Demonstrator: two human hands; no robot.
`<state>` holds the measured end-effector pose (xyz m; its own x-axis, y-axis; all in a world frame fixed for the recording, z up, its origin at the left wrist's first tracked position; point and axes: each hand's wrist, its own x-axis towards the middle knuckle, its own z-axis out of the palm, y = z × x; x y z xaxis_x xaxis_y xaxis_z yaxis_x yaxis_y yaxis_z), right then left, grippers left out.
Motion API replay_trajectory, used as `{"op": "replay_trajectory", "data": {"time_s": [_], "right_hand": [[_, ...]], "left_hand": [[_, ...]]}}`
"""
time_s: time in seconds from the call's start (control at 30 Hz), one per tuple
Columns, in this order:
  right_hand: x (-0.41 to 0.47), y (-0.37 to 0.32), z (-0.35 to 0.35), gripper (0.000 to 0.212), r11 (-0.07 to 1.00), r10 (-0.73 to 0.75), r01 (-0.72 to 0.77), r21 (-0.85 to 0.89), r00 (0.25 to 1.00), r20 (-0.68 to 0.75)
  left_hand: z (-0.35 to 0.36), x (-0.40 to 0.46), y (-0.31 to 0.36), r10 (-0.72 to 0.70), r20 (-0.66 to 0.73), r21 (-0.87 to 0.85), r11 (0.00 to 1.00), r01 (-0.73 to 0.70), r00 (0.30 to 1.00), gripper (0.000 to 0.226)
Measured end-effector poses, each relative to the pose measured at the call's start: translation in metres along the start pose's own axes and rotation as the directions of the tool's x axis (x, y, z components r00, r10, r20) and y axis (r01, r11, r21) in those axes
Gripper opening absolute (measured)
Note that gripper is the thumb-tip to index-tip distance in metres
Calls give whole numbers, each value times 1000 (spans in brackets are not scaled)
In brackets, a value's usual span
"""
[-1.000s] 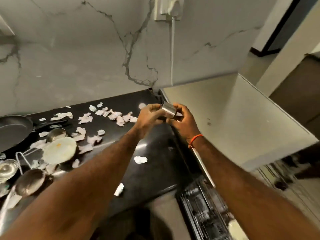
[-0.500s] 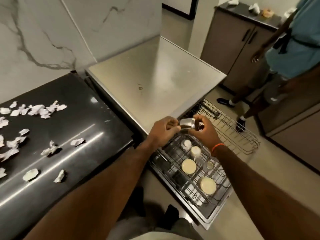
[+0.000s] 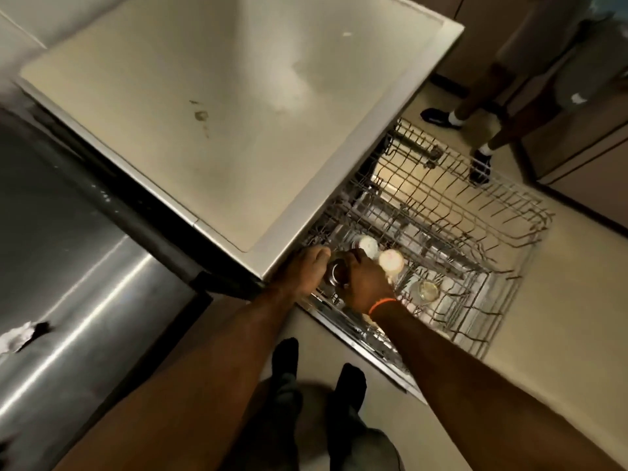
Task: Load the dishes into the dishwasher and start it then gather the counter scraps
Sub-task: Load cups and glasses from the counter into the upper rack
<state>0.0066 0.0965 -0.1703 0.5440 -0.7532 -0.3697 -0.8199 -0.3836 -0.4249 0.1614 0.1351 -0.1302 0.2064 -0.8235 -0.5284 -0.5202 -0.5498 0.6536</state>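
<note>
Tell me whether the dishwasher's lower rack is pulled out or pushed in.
Pulled out: the lower rack extends over the floor, past the dishwasher's top.

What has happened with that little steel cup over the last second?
Both hands, left hand and right hand, carried the steel cup from above the black counter over to the dishwasher rack and lowered it toward the rack's near corner. Unchanged: both hands still grip the cup, and the white dishes remain in the rack.

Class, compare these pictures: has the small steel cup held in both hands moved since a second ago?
Yes. The small steel cup has gone from above the black counter, past the white dishwasher top, down to the wire rack.
</note>
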Motion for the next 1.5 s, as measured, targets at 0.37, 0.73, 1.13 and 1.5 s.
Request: {"op": "replay_trajectory", "data": {"time_s": [0.37,0.73,1.13,1.5], "right_hand": [[25,7,27,88,934,2,57,-353,987,162],[-11,5,-31,93,984,51,-39,-175,997,62],[-91,-96,-162,40,988,-94,129,87,940,-327],[-80,-313,-125,37,779,-583,620,92,771,-258]], "left_hand": [[1,30,-10,-64,113,370,929,18,992,28],[-21,-22,8,43,135,321,943,-85,990,65],[-81,-165,58,180,-30,308,937,-162,983,70],[-211,-299,-40,-3,-599,47,998,39,801,62]]}}
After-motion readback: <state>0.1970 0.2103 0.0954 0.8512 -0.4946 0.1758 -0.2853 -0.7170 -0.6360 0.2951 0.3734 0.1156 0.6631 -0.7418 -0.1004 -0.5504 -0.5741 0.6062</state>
